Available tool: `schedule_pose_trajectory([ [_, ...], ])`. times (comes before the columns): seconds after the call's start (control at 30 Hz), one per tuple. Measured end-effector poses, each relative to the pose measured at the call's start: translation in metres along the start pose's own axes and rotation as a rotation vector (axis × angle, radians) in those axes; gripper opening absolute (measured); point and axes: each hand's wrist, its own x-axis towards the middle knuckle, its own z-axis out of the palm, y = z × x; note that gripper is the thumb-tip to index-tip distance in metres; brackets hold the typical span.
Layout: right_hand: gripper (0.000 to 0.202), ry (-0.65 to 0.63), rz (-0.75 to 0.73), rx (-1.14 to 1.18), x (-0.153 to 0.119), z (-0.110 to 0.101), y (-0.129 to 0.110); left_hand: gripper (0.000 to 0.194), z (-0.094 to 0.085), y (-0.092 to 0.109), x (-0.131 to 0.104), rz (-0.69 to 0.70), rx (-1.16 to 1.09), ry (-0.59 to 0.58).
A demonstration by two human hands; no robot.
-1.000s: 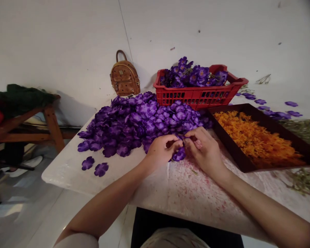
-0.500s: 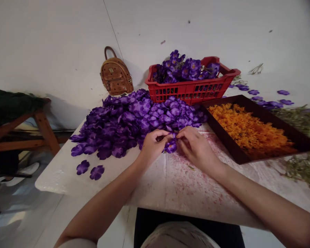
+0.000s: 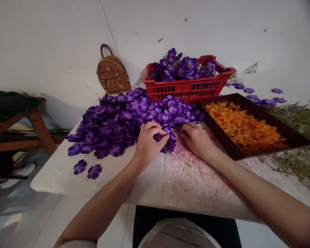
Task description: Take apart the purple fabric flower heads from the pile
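Note:
My left hand (image 3: 150, 142) has its thumb and index finger pinched together at a purple artificial flower (image 3: 171, 144), which hangs low just beyond the fingertips. The grip point itself is partly hidden. My right hand (image 3: 196, 139) rests to the right with its fingers curled in, apart from the flower. Whatever those fingers hold, if anything, is out of sight. Both hands are at the near edge of a large heap of loose purple petal pieces (image 3: 111, 120). Two single petal pieces (image 3: 94, 171) lie apart at the left.
Behind the heap stands a red plastic basket (image 3: 181, 90) with purple flowers. At the right, a dark tray (image 3: 220, 146) holds orange flower centres (image 3: 248, 129). Green stems (image 3: 297, 127) lie beyond it. A brown backpack (image 3: 113, 74) leans on the wall. The white-covered table (image 3: 150, 189) has reddish specks.
My hands have drawn apart: the right one has come away from the flower and curled its fingers. The left stays pinched at the flower, which now faces another way. The view has shifted slightly.

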Motion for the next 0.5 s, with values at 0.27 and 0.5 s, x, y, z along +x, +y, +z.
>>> schedule_pose_trajectory([
  [0.27, 0.014, 0.143, 0.213, 0.681, 0.001, -0.024, -0.011, 0.016, -0.003, 0.01, 0.015, -0.105, -0.26, 0.013],
  [0.5, 0.028, -0.011, 0.393, 1.395, -0.002, -0.036, -0.028, 0.026, 0.014, 0.025, 0.027, -0.063, -0.305, -0.124],
])
